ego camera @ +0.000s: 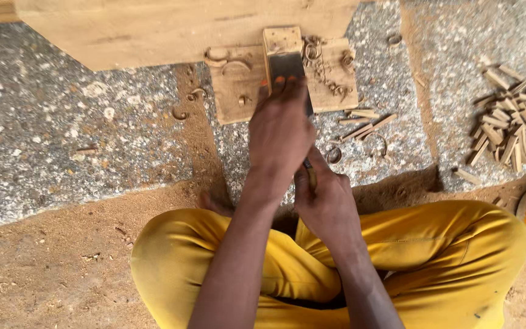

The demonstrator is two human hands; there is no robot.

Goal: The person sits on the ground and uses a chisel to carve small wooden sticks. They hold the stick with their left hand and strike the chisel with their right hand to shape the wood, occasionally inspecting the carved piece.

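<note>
Place: a floor-level woodworking workshop.
Ground: speckled stone floor [62, 140] strewn with sawdust [50, 268].
Evidence: curled wood shavings [327, 73], pile of cut wooden sticks [512, 131], timber plank [165, 27].
</note>
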